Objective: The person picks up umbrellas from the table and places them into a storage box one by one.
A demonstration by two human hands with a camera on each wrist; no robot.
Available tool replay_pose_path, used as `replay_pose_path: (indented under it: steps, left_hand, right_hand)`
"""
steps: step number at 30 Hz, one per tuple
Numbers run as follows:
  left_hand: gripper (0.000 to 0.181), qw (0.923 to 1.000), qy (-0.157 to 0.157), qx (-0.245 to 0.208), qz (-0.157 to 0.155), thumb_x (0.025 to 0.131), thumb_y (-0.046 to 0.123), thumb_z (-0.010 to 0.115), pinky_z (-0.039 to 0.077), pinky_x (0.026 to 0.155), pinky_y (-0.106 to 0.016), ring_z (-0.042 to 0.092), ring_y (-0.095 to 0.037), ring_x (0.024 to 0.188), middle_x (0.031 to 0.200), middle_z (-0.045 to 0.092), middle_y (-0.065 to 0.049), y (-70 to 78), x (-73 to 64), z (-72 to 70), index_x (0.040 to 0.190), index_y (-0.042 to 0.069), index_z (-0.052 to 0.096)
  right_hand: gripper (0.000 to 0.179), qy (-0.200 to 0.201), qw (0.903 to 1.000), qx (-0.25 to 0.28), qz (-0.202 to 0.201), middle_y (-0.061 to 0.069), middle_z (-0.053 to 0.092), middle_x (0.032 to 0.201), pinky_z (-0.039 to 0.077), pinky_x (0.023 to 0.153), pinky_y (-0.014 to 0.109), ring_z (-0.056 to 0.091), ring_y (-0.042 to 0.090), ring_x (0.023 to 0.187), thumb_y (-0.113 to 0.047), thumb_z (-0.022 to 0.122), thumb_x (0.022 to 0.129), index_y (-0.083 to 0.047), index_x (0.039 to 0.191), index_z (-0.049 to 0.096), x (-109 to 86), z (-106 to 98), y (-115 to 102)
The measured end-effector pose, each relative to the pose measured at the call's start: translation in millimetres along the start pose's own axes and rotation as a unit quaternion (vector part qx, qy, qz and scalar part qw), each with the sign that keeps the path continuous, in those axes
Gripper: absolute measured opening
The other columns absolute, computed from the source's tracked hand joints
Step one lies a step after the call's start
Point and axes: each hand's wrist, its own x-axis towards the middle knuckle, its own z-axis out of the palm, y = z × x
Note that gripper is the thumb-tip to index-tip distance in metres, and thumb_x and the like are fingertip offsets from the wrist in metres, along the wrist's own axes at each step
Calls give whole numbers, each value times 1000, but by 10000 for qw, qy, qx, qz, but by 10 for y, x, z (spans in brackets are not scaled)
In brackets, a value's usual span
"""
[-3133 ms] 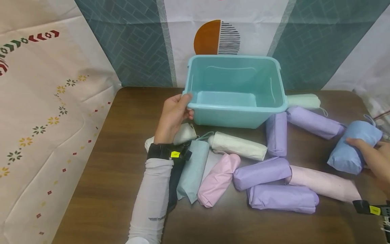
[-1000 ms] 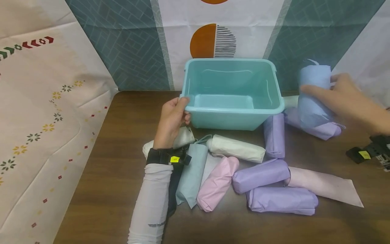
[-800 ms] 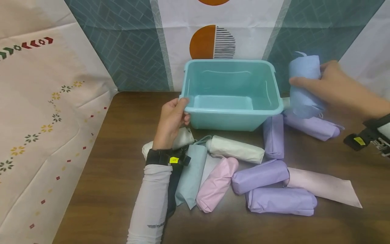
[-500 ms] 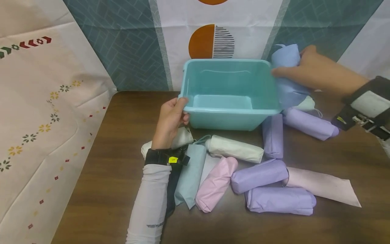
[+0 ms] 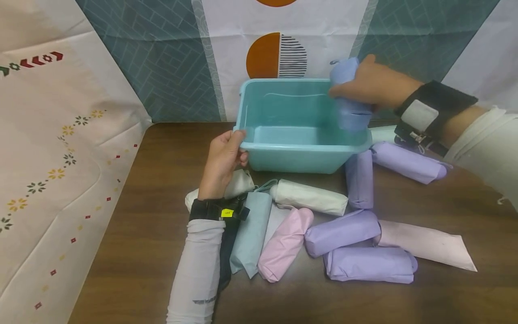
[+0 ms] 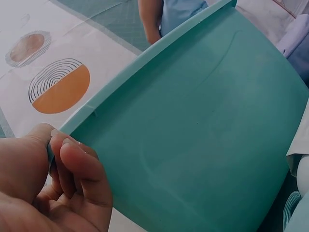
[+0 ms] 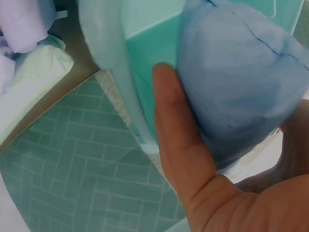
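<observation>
Item, one teal bin (image 5: 295, 158), on the brown table (image 5: 141, 252); we find the left hand (image 5: 224, 159) pinching its rim at the front left, thumb over, fingers curled beneath. Item, one soft blue bundle (image 5: 355, 118), its lower end over the bin's mouth at the right, its upper end above the rim; whether it touches the wall, we cannot tell. Item, the right hand (image 5: 374, 85), spread only to the bundle's thickness and holding it, thumb on the near side, other fingers largely hidden. Handling, as we judge it: brace the rim, ease the bundle inward from the right wall, lower it without squeezing so the cover does not snag, and release only at the floor. Adjacent, one purple bundle (image 5: 359, 180), best left unbrushed.
</observation>
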Motion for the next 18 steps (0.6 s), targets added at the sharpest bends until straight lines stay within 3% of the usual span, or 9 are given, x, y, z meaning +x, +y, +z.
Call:
replay_pose_path:
  steps: [10, 18]
  left_hand:
    - [24, 10000, 1, 7, 83, 93, 23, 57, 40, 49, -27, 44, -15, 50, 65, 44, -7, -9, -11, 4, 87, 0, 52]
    - [27, 9999, 88, -43, 94, 92, 23, 58, 40, 48, -27, 44, -15, 49, 62, 43, -7, 1, -24, 33, 82, 1, 49]
  right_hand:
    - [105, -181, 9989, 427, 116, 33, 35, 122, 55, 62, 42, 57, 41, 93, -47, 60, 88, 12, 141, -9, 55, 120, -108]
    - [105, -350, 9985, 355, 234, 31, 38, 118, 55, 63, 41, 61, 37, 85, -44, 61, 88, 14, 141, -10, 33, 179, -142]
